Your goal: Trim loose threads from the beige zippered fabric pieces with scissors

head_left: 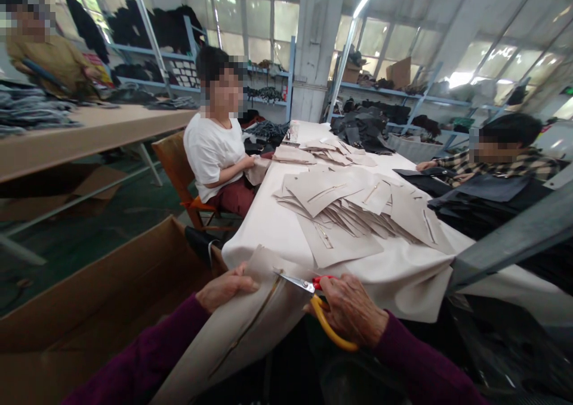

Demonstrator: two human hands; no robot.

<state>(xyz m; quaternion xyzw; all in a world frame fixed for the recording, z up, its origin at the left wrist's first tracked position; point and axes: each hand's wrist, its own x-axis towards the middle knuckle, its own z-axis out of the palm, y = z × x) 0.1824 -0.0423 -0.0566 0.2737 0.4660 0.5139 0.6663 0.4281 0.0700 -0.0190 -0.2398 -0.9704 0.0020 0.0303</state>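
My left hand (pixel 227 288) pinches the top edge of a beige fabric piece (pixel 250 315), which hangs down in front of me with a long zipper-like strip along it. My right hand (pixel 351 309) grips scissors (pixel 338 327) with one red and one yellow handle. The blades point left, and their tips touch the upper end of the strip, a short way right of my left hand. Beyond both hands, a pile of similar beige pieces (pixel 349 205) with metallic strips lies on the white-covered table (pixel 250 229).
An open cardboard box (pixel 129 273) stands at lower left. A seated person (pixel 215 154) holds beige fabric left of the table. Another person (pixel 510 160) handles dark fabric at right, behind a slanting metal post (pixel 514 238).
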